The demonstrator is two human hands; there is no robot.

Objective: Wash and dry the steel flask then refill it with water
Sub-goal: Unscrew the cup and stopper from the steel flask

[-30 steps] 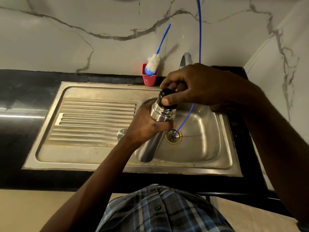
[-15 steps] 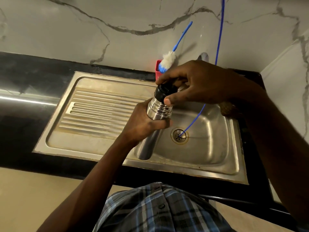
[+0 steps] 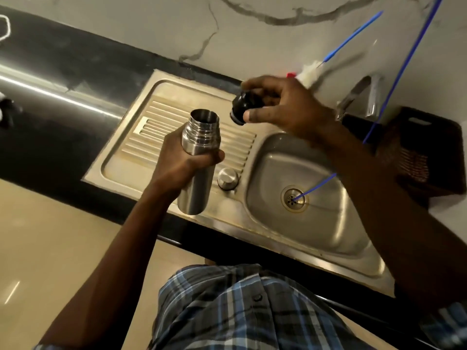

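My left hand (image 3: 183,160) grips the steel flask (image 3: 198,162) around its upper body, holding it upright above the sink's ribbed drainboard (image 3: 141,137). The flask's threaded mouth is uncovered. My right hand (image 3: 283,107) holds the black stopper (image 3: 243,107) just right of and slightly above the flask's mouth, apart from it. A steel cup-shaped lid (image 3: 227,178) rests upside down on the drainboard beside the basin (image 3: 326,223).
A blue thin hose (image 3: 318,185) runs down from the wall into the drain. The tap (image 3: 358,97) stands behind the basin. A bottle brush (image 3: 313,69) sits in a red holder. A dark basket (image 3: 419,152) is at the right on the black counter.
The black stopper has come off the flask and my right hand has lifted it away to the right. The view has swung so the flask is now over the drainboard.
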